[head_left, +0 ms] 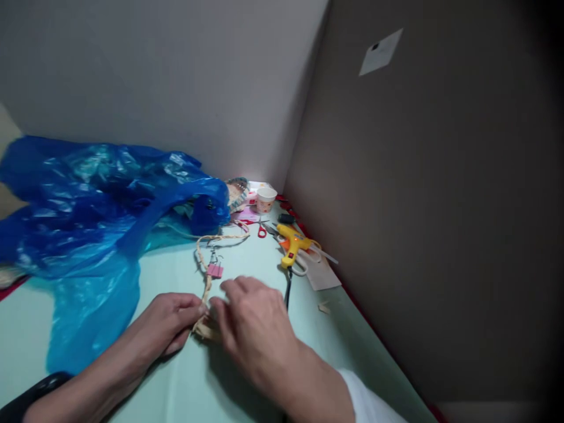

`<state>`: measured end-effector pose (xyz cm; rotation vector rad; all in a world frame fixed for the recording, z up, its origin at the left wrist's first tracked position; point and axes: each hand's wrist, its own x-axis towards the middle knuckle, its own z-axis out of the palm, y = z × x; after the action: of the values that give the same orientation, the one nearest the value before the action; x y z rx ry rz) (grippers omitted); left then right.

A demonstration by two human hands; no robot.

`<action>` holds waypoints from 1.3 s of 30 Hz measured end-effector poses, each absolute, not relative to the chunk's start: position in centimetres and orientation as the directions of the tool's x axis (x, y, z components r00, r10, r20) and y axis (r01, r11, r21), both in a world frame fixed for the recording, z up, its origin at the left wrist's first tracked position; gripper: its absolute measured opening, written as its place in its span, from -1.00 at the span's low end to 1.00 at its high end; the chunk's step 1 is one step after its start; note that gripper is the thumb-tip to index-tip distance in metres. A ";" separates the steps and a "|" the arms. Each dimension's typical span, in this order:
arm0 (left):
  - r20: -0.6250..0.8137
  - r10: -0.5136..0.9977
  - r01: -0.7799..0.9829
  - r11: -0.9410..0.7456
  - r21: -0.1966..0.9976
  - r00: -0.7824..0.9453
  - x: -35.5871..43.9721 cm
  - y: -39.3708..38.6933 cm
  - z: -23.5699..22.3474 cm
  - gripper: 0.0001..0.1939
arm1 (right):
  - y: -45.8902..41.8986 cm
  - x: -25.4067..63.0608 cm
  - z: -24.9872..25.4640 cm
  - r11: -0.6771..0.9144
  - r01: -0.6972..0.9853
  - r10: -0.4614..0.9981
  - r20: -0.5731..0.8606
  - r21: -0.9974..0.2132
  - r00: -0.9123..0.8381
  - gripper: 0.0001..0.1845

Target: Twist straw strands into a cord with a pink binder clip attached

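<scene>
A pale, straw-coloured braided cord (208, 288) runs along the table from a pink binder clip (215, 270) toward me. My left hand (176, 320) pinches the cord between thumb and fingertips near its lower end. Loose flat strands (206, 332) lie just below that pinch and pass under my right hand (258, 329). The right hand hovers over them, slightly blurred, its thumb and forefinger apart. Its lower fingers are hidden, so any touch on the strands there cannot be seen. Beyond the clip the thin braid bends away to the right.
A crumpled blue plastic bag (101, 217) covers the left side. To the right lie a yellow glue gun (294, 244) with its cable, white-handled scissors (302, 267) and a card (324, 275). Red-handled scissors (262, 230) and a paper cup (265, 201) are farther back, near the walls.
</scene>
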<state>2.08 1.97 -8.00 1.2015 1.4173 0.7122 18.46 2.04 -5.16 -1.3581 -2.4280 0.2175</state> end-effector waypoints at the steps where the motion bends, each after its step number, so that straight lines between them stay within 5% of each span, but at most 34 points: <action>1: -0.381 0.917 0.258 0.342 0.903 0.119 2.0 2.0 -8.0 -0.67 | 2.5 18.7 -5.0 0.489 0.797 0.872 0.186 -0.354 -0.453 -0.77; 6: -0.441 0.886 0.182 0.415 0.892 0.144 1.6 2.2 -8.3 -0.71 | 3.1 18.5 -6.0 0.427 0.648 0.845 0.023 -0.631 -0.534 -0.79; 9: -0.422 0.887 0.143 0.400 0.905 0.187 1.5 2.3 -8.4 -0.69 | 3.0 18.2 -6.5 0.396 0.596 0.833 0.001 -0.698 -0.553 -0.80; 15: -0.448 0.869 0.227 0.402 0.887 0.209 1.0 2.6 -8.6 -0.75 | 3.3 18.0 -6.3 0.398 0.683 0.847 -0.042 -0.612 -0.531 -0.83; 20: -0.301 0.924 0.431 0.178 0.885 0.236 0.8 2.7 -8.2 -0.70 | 3.1 17.6 -6.7 0.404 0.720 0.866 -0.019 -0.564 -0.500 -0.88; 39: -0.279 0.918 0.481 0.117 0.869 0.282 1.0 1.7 -7.1 -0.75 | 3.5 17.4 -6.9 0.264 0.662 0.898 -0.071 -0.702 -0.433 -0.78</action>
<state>0.97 1.67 -7.12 1.5186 1.3499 0.5317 17.40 3.52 -6.89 -1.4256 -2.1985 0.9623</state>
